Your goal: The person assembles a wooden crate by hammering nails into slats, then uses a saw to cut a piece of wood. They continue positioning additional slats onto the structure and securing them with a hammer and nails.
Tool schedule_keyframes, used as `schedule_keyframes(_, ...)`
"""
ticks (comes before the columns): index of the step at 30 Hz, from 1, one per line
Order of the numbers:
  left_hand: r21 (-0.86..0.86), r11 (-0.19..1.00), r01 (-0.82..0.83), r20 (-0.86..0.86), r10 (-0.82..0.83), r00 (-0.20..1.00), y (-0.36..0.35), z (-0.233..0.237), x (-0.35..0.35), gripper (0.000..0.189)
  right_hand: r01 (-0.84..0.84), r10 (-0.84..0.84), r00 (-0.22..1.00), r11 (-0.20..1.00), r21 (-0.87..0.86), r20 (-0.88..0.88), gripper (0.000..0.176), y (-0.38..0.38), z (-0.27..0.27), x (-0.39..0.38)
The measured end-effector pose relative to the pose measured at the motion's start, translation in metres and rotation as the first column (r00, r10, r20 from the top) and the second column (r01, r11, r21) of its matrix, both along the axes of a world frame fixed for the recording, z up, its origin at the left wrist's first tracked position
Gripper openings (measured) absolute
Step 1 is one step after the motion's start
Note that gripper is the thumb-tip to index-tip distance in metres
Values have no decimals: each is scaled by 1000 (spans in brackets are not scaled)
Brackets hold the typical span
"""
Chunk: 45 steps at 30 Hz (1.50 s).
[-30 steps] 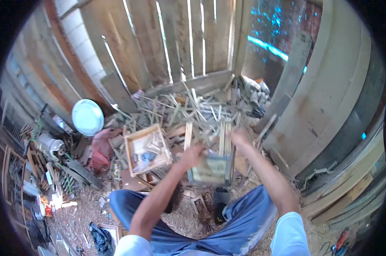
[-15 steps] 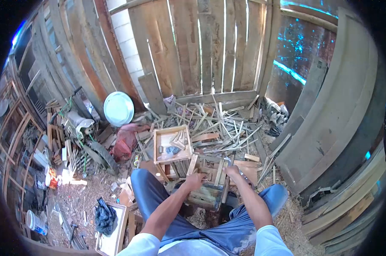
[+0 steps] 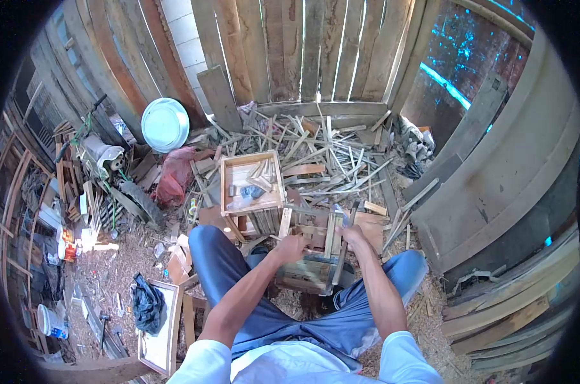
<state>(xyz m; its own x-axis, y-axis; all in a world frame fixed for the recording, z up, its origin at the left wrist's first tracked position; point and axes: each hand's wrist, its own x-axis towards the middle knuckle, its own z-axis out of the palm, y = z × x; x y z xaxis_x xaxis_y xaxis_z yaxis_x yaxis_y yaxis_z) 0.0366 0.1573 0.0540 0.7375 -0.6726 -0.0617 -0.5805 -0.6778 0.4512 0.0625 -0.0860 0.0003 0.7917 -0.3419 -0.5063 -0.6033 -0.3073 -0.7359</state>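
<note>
My right hand [image 3: 352, 237] is closed around a long thin grey-brown strip [image 3: 341, 264], which slants down toward my lap. My left hand [image 3: 292, 249] is closed just above a low wooden block [image 3: 302, 276] between my knees; I cannot tell what its fingers hold, though a thin pale end pokes out on the left. Narrow upright slats [image 3: 332, 234] stand between the two hands. Just beyond my left hand is a shallow wooden box [image 3: 223, 187], with several short wood pieces [image 3: 261, 174] and a blue plastic bag [image 3: 253, 191] inside.
Scrap wood strips [image 3: 331, 153] lie heaped against the plank wall. At left are a light-blue basin [image 3: 165, 125], a red bag [image 3: 174, 176] and a white bucket [image 3: 50, 321]. A framed tray [image 3: 154, 345] with a black bag [image 3: 147, 304] lies by my left leg. Boards [image 3: 514, 313] are stacked at right.
The view has tilted down slightly. The strip in my right hand now slants lengthwise toward my lap, where earlier it showed less clearly. My left hand stays close over the block.
</note>
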Motion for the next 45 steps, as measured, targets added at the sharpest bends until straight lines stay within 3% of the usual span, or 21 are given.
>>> schedule_keyframes(3, -13, 998, 60, -20, -60, 998, 8, -3, -1, 29, 3, -5, 1000, 995, 96, 25, 40, 3, -1, -12)
schedule_keyframes(6, 103, 989, 110, -21, -108, 994, 8, 1, -2, 27, -99, 98, 977, 995, 1, -191, 40, 16, 39, -29)
schedule_keyframes(8, 67, 995, 69, -19, -68, 997, 10, -7, -4, 28, -107, 121, 983, 989, 105, -139, 41, 18, 44, -32)
schedule_keyframes(11, 12, 999, 50, 5, -50, 999, 10, -33, 0, 29, -55, 61, 990, 997, 50, -124, 41, 19, 48, -37)
schedule_keyframes(14, -14, 997, 73, 45, -72, 996, 10, -33, 1, 31, 50, -53, 998, 997, 57, 38, 37, 13, -14, -26)
schedule_keyframes(15, -20, 997, 80, 50, -79, 996, 10, -33, 1, 32, 60, -62, 997, 997, 52, 43, 37, 15, -4, -28)
schedule_keyframes(17, 20, 994, 110, 41, -110, 993, 13, -33, 6, 32, -5, 2, 995, 999, -32, -98, 34, 20, 24, -29)
schedule_keyframes(21, 79, 989, 127, 65, -132, 989, 2, -54, 8, 32, -45, 27, 980, 995, -88, -199, 29, 13, 10, -18)
schedule_keyframes(22, 52, 988, 148, -11, -148, 989, 2, -40, 9, 30, 1, -11, 997, 989, -145, -70, 26, 14, -4, -19)
schedule_keyframes(25, -16, 982, 188, -31, -188, 982, 0, -40, 14, 27, 118, -122, 991, 990, -75, -51, 27, 9, -31, -16)
schedule_keyframes(26, 35, 987, 156, -31, -155, 987, -5, -38, 9, 25, 161, -162, 987, 986, 34, 12, 47, 5, -31, -20)
schedule_keyframes(27, 32, 986, 162, -66, -159, 985, -6, -33, 3, 25, 167, -166, 986, 985, 30, -23, 47, 10, -26, -27)
schedule_keyframes(29, 68, 988, 139, -95, -133, 987, -11, -23, 2, 13, 199, -193, 960, 980, -8, 204, 63, 20, -12, -27)
schedule_keyframes(30, 96, 987, 127, -108, -116, 987, -12, -24, -4, 13, 185, -183, 945, 982, 18, 272, 34, 18, -14, -27)
schedule_keyframes(31, 94, 988, 126, -143, -112, 983, -16, -23, -17, 13, 182, -180, 955, 983, 15, 237, 34, 17, -10, -32)
schedule_keyframes(33, 89, 988, -125, 48, 122, 991, -29, -18, -34, 15, 235, -279, 954, 924, 301, 111, 34, 14, 4, -29)
schedule_keyframes(34, 207, 972, -114, -6, 118, 993, -30, -17, -40, 17, 304, -324, 946, 910, 282, 27, 38, 17, 12, -31)
schedule_keyframes(37, 135, 981, -142, -23, 146, 989, -28, -19, -44, 18, 376, -366, 927, 892, 251, -86, 40, 24, 27, -32)
schedule_keyframes(39, 95, 982, -162, 112, 151, 982, -28, -39, -47, 17, 330, -345, 938, 920, 211, 36, 46, 12, -34, -26)
schedule_keyframes(41, 42, 987, -157, 219, 144, 965, -33, -37, -49, 17, 168, -275, 871, 946, 277, 407, 44, 2, -58, -25)
schedule_keyframes(45, 94, 982, -167, 82, 159, 984, -25, -27, -42, 22, 177, -189, 934, 982, 67, 302, 41, 4, -30, -40)
